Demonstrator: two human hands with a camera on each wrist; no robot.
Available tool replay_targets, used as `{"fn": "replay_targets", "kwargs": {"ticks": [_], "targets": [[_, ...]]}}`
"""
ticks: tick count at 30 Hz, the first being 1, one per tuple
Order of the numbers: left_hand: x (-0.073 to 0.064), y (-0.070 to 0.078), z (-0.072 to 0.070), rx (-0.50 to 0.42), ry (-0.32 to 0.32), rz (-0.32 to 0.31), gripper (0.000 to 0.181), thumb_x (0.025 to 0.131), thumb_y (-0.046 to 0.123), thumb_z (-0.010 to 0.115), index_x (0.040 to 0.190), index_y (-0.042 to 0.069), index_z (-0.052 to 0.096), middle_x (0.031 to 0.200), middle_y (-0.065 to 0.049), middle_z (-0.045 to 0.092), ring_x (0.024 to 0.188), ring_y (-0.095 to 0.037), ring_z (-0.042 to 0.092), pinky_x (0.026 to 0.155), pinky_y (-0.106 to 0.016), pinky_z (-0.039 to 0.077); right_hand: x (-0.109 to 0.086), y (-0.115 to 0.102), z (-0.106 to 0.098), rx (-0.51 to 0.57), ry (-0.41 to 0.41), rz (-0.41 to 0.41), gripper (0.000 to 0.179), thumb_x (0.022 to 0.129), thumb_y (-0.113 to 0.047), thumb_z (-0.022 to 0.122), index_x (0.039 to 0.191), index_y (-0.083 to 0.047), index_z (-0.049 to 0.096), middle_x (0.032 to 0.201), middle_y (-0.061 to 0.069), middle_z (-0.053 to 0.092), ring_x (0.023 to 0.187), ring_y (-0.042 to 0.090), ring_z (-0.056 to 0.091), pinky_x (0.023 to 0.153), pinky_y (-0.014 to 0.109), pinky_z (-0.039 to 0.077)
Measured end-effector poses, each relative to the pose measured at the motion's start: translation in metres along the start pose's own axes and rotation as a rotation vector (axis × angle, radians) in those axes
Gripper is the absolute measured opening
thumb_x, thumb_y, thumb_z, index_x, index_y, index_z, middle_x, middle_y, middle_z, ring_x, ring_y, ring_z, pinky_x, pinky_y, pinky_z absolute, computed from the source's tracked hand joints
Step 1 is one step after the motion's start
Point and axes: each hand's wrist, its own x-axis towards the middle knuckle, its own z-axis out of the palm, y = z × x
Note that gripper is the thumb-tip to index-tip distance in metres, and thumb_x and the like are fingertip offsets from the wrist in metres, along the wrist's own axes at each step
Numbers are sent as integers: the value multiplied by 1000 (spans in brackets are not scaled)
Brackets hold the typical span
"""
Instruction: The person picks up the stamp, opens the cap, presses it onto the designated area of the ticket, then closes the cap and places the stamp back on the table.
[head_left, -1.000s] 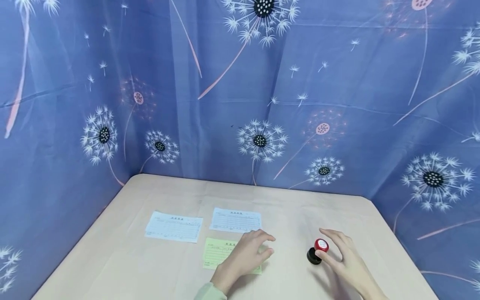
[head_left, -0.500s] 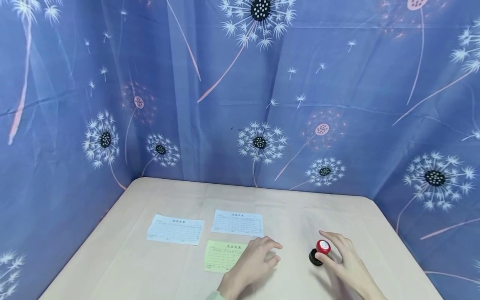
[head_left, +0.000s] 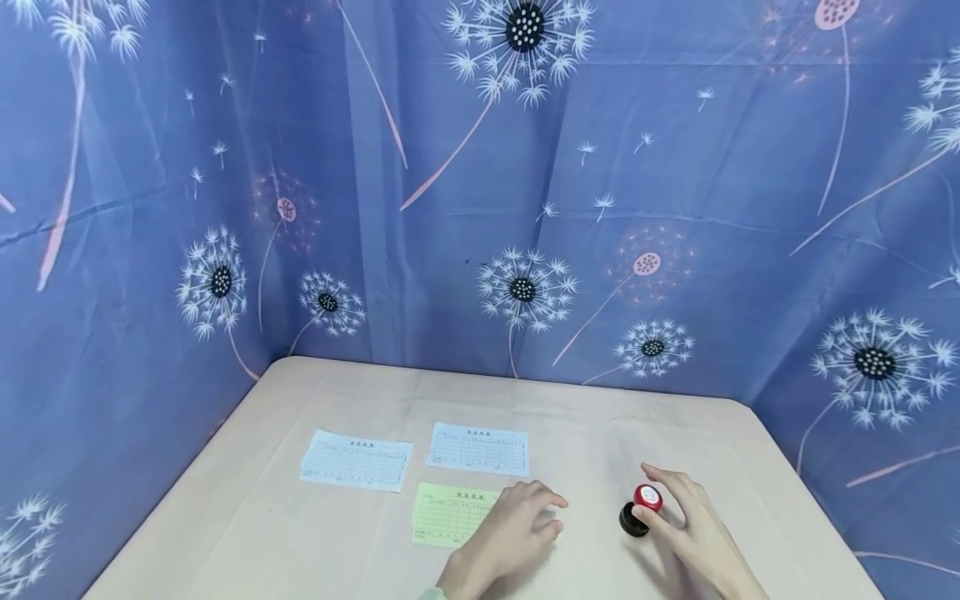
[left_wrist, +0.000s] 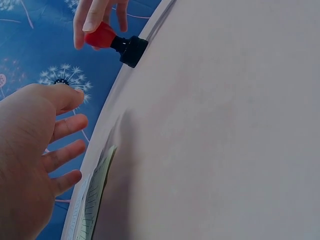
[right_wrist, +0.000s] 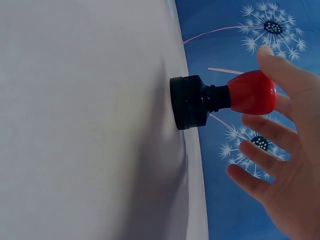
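Observation:
A self-inking style round stamp with a red knob (head_left: 648,497) and a black base (head_left: 633,520) stands upright on the table at the right. Around the knob, my right hand (head_left: 697,529) has its thumb and fingers spread; a gap shows between index finger and knob, and whether the thumb touches it I cannot tell. In the right wrist view the red knob (right_wrist: 252,92) lies beside the thumb and relaxed fingers. My left hand (head_left: 517,529) hovers with loosely bent fingers, holding nothing, and covers the right part of a green printed slip (head_left: 442,512).
Two light-blue printed slips, a left one (head_left: 356,461) and a right one (head_left: 478,450), lie flat beyond the green slip. The pale cloth-covered table (head_left: 337,542) is bordered by a blue dandelion-print curtain (head_left: 435,275) at the back and sides.
My left hand has shifted rightward, uncovering more of the green slip. The right hand and the stamp stay nearly as they were; the head view has moved slightly.

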Motion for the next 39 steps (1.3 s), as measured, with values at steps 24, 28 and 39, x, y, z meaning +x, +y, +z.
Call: {"fn": "replay_targets", "kwargs": {"ticks": [24,28,39], "targets": [[-1,-3,-11,52,-14,19,27,98,33,59,124,30,66,125,20,61,124,-9,54,109,-35,42,0,-1,-3,13,-82,106,45,87,-31,76,127,-14,65,117,0,70,97,0,58,70,24,50],[3,0,-7,41,-18,42,27,99,32,57,125,28,66,125,19,61,123,-9,54,108,-34,42,-1,2,-4,37,-72,112,43,88,-27,76,127,-12,65,109,-3,72,87,-2,60,67,22,49],[9,10,3,82,-42,71,31,98,34,58,128,28,64,126,16,62,121,-9,55,107,-32,43,-1,-5,-2,97,-16,108,41,84,-18,80,122,-10,69,93,-4,74,79,-6,62,66,18,54]]}}
